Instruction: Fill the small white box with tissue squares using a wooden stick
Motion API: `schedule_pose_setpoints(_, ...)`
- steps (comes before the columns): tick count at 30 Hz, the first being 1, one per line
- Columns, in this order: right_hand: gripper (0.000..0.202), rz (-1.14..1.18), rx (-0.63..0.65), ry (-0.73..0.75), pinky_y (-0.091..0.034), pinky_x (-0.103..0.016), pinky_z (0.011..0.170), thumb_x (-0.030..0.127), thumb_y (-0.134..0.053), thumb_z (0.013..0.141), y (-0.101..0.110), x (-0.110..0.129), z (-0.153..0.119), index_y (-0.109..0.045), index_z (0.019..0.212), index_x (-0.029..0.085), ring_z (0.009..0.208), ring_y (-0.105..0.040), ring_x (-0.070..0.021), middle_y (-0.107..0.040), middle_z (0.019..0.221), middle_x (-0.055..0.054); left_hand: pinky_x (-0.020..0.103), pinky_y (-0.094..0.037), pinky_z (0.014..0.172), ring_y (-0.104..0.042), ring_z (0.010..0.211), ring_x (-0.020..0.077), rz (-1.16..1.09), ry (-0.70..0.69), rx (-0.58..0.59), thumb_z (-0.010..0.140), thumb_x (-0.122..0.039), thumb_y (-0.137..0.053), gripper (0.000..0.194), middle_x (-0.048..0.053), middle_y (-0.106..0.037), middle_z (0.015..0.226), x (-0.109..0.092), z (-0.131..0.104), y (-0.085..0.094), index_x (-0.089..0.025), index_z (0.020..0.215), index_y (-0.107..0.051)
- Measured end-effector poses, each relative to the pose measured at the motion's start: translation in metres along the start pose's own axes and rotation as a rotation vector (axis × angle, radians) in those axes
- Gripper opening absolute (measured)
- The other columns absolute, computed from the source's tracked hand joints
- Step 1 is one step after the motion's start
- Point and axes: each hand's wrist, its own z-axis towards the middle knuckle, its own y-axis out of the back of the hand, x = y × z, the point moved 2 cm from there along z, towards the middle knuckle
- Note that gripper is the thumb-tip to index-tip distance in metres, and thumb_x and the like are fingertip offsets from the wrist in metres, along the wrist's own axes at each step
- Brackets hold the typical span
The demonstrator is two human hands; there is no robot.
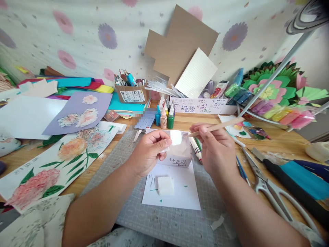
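My left hand (153, 150) pinches a small white piece of paper or tissue (176, 138) between thumb and fingertips. A flat, pale wooden stick (223, 125) is gripped in my right hand (215, 148), its tip pointing left towards the white piece, with a gap between them. Behind and below both hands stands an open white box (180, 161) with handwriting on its front. In front of it, a white sheet (189, 193) with a few green marks carries white squares of thin material (166, 186), apparently stacked.
A grey cutting mat (133, 209) lies underneath. Small paint bottles (163, 118) stand behind the box. Large scissors (267, 188) and thin brushes (243, 171) lie right, near a lamp arm (276, 73). Flower paintings (64, 161) lie left; a pen box (131, 92) stands behind.
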Motion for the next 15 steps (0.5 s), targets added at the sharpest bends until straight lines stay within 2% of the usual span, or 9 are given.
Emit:
schedule_pose_setpoints(1,0.006,-0.029,-0.007,0.096,-0.053,-0.035,0.081,0.027,-0.071,0.083,0.000,0.003,-0.002,-0.074,0.078,0.024,0.086,-0.066,-0.0163,-0.073,0.085,-0.001,0.017,-0.034,0.041,-0.043,0.043,0.0026,0.027,-0.032,-0.016,0.072,-0.027,-0.079,0.024,-0.007,-0.050,0.060,0.000,0.000,0.001,-0.015,0.066,-0.059)
schedule_pose_setpoints(3,0.007,-0.054,0.050,0.187,-0.054,-0.037,0.081,0.025,-0.069,0.086,-0.002,0.008,-0.007,-0.075,0.083,0.025,0.087,-0.067,-0.0176,-0.072,0.088,-0.001,0.017,-0.036,0.042,-0.046,0.044,0.0036,0.085,-0.090,-0.025,0.074,-0.026,-0.076,0.020,-0.006,-0.052,0.062,0.000,-0.001,0.002,-0.015,0.067,-0.061)
schedule_pose_setpoints(6,0.009,-0.030,0.224,0.149,-0.055,-0.040,0.084,0.022,-0.066,0.088,-0.009,0.009,-0.015,-0.075,0.088,0.026,0.092,-0.069,-0.0197,-0.073,0.093,-0.002,0.018,-0.040,0.045,-0.050,0.047,0.0051,0.137,-0.129,-0.005,0.078,-0.026,-0.073,0.017,-0.006,-0.054,0.062,0.001,-0.001,0.002,-0.016,0.069,-0.063)
schedule_pose_setpoints(8,0.010,-0.024,0.287,0.117,-0.055,-0.040,0.086,0.020,-0.065,0.088,-0.013,0.008,-0.018,-0.075,0.089,0.025,0.096,-0.068,-0.0197,-0.073,0.095,-0.003,0.018,-0.042,0.046,-0.050,0.049,0.0055,0.143,-0.128,0.001,0.079,-0.027,-0.072,0.016,-0.005,-0.055,0.063,0.003,-0.001,0.002,-0.016,0.069,-0.064)
schedule_pose_setpoints(15,0.014,-0.083,0.302,0.135,-0.057,-0.035,0.085,0.018,-0.065,0.089,-0.015,0.010,-0.018,-0.076,0.088,0.026,0.097,-0.069,-0.0168,-0.074,0.094,-0.001,0.018,-0.044,0.046,-0.053,0.052,0.0071,0.145,-0.095,0.009,0.079,-0.024,-0.070,0.015,-0.003,-0.058,0.064,0.004,0.000,0.001,-0.015,0.067,-0.066)
